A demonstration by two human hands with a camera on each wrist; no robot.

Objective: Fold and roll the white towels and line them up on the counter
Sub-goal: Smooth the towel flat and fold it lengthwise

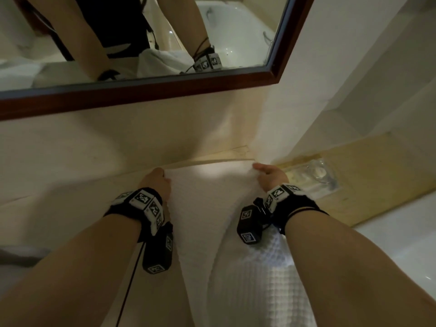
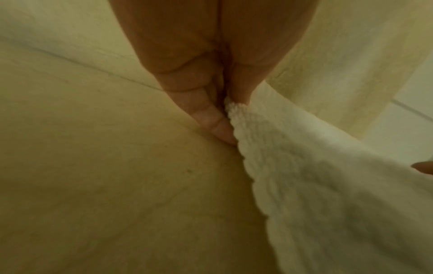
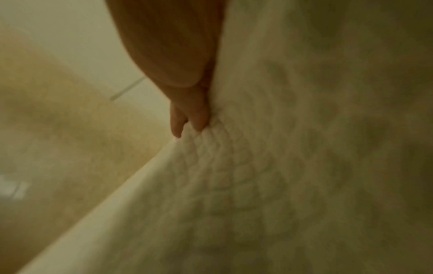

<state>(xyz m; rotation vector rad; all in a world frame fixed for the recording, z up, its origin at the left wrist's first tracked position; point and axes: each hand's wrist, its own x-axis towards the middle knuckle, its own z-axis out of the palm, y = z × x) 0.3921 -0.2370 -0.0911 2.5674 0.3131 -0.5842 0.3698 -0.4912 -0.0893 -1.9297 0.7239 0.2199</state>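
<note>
I am at the spreading and folding stage: one white towel (image 1: 207, 208) is stretched between my two hands, its far edge held up close to the wall below the mirror (image 1: 271, 72), the rest trailing back toward me over the bench (image 1: 59, 208). No rolled towel shows on the bench yet, so I judge the task is early.

My left hand (image 1: 157, 182) has its grip closed on the towel's far left corner; in the left wrist view the fingers (image 2: 211, 120) are curled and pinch the hem against the thumb. My right hand (image 1: 269, 175) grips the far right corner, the fingertips (image 3: 199, 118) dug into the waffle weave, the thumb lying on top.

Both forearms reach straight forward, roughly parallel, wrists level, hands apart by the towel's width.

Next, I think, the far edge must be laid down square and flat, corners kept taut, before I bring one edge over to fold. Slack in the middle would likely crease the fold.
</note>
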